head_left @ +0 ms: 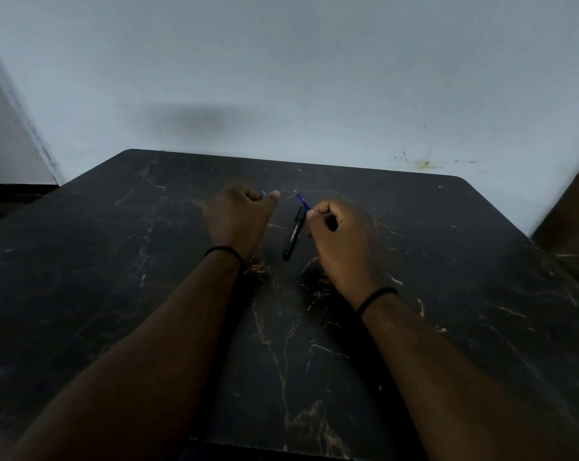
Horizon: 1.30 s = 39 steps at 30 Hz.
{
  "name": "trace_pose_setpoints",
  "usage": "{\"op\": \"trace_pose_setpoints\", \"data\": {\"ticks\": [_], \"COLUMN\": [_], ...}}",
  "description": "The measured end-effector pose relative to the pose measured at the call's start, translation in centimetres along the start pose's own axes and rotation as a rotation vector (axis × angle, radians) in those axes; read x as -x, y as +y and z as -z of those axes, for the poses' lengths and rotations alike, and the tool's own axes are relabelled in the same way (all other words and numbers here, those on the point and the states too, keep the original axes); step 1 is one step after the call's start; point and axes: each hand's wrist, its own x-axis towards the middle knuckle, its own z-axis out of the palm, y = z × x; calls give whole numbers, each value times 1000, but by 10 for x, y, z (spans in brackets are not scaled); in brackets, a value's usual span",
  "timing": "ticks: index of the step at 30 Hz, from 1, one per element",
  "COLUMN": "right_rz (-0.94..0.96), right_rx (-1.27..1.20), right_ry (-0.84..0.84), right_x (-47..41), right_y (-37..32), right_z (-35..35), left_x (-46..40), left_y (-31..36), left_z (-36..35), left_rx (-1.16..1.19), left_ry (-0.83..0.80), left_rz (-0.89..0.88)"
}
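Dark veined counter (448, 261) under a pale grey wall (314, 78) carries the work: the right grip (339, 234) is curled narrow round a thin blue refill (303, 201), tip pointing away, while the left grip (240, 217) pinches a small blue piece (264, 193) too blurred to name. Between them the black pen barrel (293, 234) lies flat on the counter, just beside the right grip. To do this well, I judge, hold the refill close to its tip, rest both wrists low, and line the parts up before pushing.
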Motion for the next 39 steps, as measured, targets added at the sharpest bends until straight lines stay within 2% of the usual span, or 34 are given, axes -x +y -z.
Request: {"op": "trace_pose_setpoints", "data": {"ticks": [2, 5, 9, 11, 14, 17, 19, 22, 24, 26, 34, 36, 39], "right_rz": [-2, -10, -25, -32, -5, 39, 53, 62, 56, 42, 29, 104, 317], "right_rx": [-2, -7, -8, -25, -16, -46, -95, -159, -181, -195, -311, -400, -586], "right_ry": [-3, -2, 4, 7, 82, 242, 327, 397, 409, 409, 288, 335, 480], "right_x": [1, 2, 1, 1, 2, 0, -3, -5, -6, -6, -1, 1, 0], "right_y": [-2, -3, -3, -2, -4, -8, -10, -12, -11, -11, -18, -25, -37], "right_z": [1, 2, 0, 1, 3, 8, 12, 15, 16, 15, 11, 14, 24], "left_x": [5, 4, 2, 3, 4, 12, 23, 37, 42, 45, 51, 51, 49], "left_y": [-1, -2, -2, 0, 5, 16, 24, 33, 38, 41, 46, 45, 44], "left_z": [-4, -5, -2, -1, 1, -2, -7, -13, -17, -21, -20, -19, -20], "left_rx": [-260, -495, -596, -611, -473, -156, -38, 24, 30, 49, 159, 142, 54], "left_ry": [-58, -115, -132, -91, 43, 116, 5, -269, -386, -428, -376, -367, -340], "left_rz": [-24, -5, 67, 57, -98, -278, -410, -547, -568, -568, -535, -529, -499]}}
